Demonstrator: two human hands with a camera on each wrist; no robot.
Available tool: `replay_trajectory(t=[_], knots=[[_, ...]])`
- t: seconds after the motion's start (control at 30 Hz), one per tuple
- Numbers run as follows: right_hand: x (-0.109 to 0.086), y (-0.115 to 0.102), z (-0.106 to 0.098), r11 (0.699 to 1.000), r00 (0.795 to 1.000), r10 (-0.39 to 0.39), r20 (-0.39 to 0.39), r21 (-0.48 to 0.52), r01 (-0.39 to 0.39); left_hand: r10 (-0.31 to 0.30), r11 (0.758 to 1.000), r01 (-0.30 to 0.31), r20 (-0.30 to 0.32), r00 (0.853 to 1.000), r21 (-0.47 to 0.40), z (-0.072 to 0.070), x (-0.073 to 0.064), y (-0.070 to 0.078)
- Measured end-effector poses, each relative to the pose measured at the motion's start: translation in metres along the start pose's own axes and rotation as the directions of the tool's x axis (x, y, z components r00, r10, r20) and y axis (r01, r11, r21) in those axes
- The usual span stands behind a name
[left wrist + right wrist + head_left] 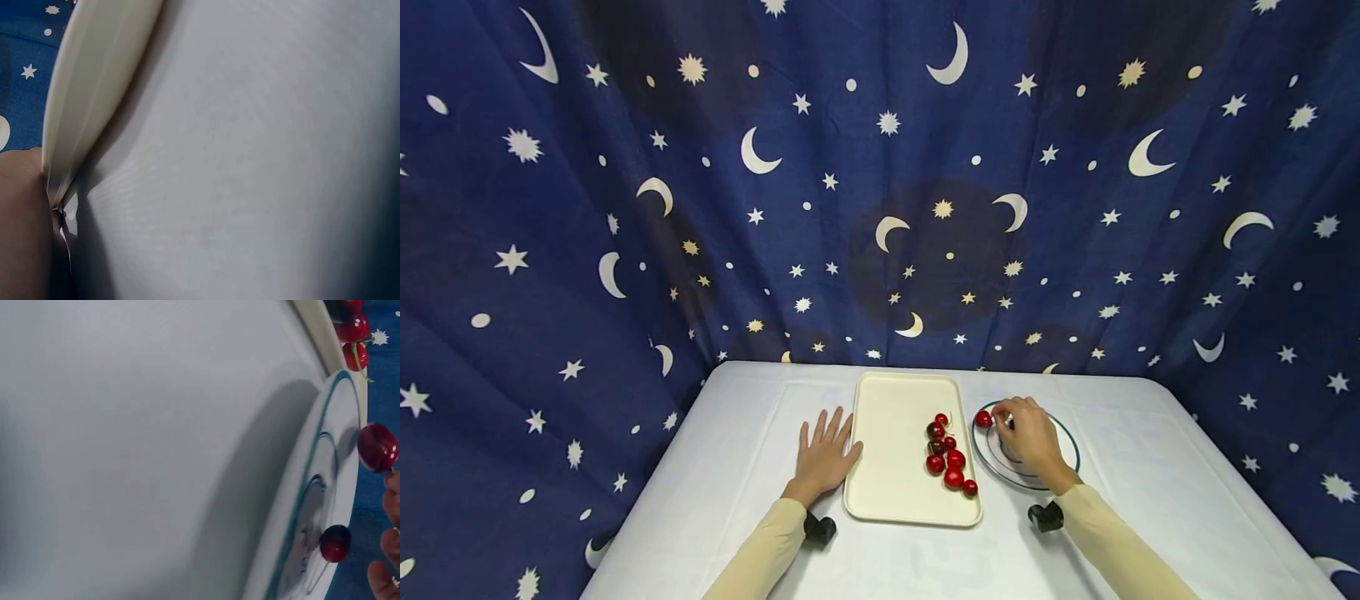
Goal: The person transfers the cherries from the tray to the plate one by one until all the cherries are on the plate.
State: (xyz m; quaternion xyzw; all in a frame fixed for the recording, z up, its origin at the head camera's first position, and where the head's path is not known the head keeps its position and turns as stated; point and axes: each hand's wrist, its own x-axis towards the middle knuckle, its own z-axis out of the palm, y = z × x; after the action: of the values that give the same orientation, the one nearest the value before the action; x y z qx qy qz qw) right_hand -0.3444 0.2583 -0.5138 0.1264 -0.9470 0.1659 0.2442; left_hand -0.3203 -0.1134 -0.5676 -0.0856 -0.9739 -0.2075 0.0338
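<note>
My right hand (1028, 433) is over a white plate (1063, 467) with a green rim. Its fingertips pinch a red cherry (983, 419) by the stem end; in the right wrist view that cherry (378, 447) hangs just off the fingertips, above the plate's rim. A second, darker cherry (335, 544) with a stem lies on the plate, mostly hidden under the hand in the head view. At the left edge of a cream tray (898, 400) my left hand (824, 457) rests with fingers spread, its thumb at the rim.
Several red cherries (953, 477), some with stems, lie along the tray's right side. The plate stands close to the tray's right edge. White cloth (760, 467) covers the table. A blue curtain (820, 208) with moons and stars hangs behind it and at both sides.
</note>
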Motion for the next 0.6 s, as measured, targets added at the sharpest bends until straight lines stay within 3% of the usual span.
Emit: replay_trajectory(t=[0.17, 0.4, 0.6], knots=[[-0.005, 0.004, 0.001, 0.999, 0.999, 0.045, -0.009, -0.007, -0.046, 0.003, 1.0, -0.003, 0.008, 1.0, 0.004, 0.0, 0.001, -0.002], [-0.008, 0.007, 0.001, 0.992, 0.992, 0.123, 0.036, -0.012, -0.123, -0.006, 1.0, 0.006, 0.003, 1.0, 0.023, 0.008, 0.005, -0.01], [-0.01, 0.01, 0.003, 0.992, 0.991, 0.126, 0.037, -0.021, -0.125, -0.009, 0.999, 0.008, 0.012, 1.0, 0.033, 0.006, 0.005, -0.008]])
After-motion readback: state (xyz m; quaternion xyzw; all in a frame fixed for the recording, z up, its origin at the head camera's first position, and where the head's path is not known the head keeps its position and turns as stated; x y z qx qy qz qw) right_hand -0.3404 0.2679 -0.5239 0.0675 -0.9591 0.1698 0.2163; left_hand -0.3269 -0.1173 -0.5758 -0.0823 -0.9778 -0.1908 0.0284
